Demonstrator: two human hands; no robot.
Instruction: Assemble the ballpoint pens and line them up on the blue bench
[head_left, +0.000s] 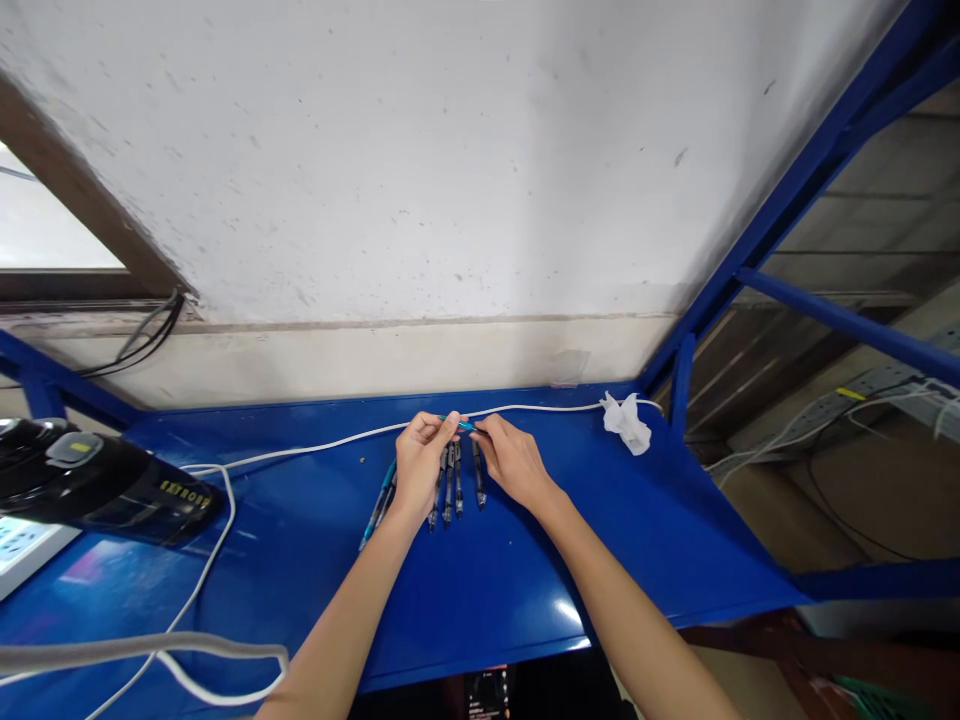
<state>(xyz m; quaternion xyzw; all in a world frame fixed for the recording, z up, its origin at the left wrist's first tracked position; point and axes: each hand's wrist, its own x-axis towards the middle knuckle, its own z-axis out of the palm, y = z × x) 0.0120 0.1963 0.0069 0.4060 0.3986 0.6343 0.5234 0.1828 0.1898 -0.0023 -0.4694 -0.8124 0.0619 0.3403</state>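
Pens with dark barrels lie on the blue counter, four in view between the wrists, tips toward the person, long axes roughly front to back, the rightmost slightly apart. Just left of the left wrist a teal pen slants from near left to far right, a darker one partly hidden beside it. Farther in, the left hand and right hand each pinch, narrowly, one end of a teal piece, apparently a pen or pen part, near the dark pens' far ends. Its axis runs left to right, dipping slightly rightward; fingers cover both ends, so its pointing direction is unclear. Handling of this piece looks unfinished; whether the lying pens are done or waiting cannot be told. Behind, a white cable crosses the counter.
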